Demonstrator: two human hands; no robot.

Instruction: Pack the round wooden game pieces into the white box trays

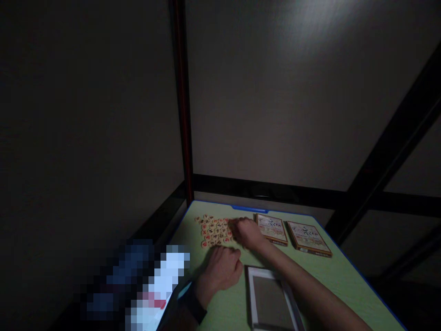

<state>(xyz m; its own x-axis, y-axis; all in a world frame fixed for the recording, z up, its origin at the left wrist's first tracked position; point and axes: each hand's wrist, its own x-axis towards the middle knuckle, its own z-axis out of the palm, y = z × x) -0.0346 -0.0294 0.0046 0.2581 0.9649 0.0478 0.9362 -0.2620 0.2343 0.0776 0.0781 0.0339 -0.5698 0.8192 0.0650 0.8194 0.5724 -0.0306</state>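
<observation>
Red and black characters mark the pale round pieces (217, 231) bunched below the centre of the frame, and the right hand (245, 232) is at the right end of that bunch. Its fingers curl down towards the pieces, but the tips are hidden, so I cannot tell whether they close on one. Lower in the frame, the left hand (220, 268) bends at the knuckles just beside the near side of the pieces; its fingertips are out of sight, and its hold cannot be told either. A dark watch (194, 301) circles the left wrist. The pieces lie in loose rows, some straying to the upper left. Right of them, a flat printed box (272, 228) lies partly behind the right wrist, and, past a narrow gap, a second box (309, 236) lies near the right edge. At lower centre, a shallow tray (254, 299) passes partly under the right forearm, its upper left corner near the left hand. Green tabletop (344, 287) shows widest right of that forearm, bordered by blue trim. A grey wall panel (268, 105) rises beyond the far edge.
</observation>
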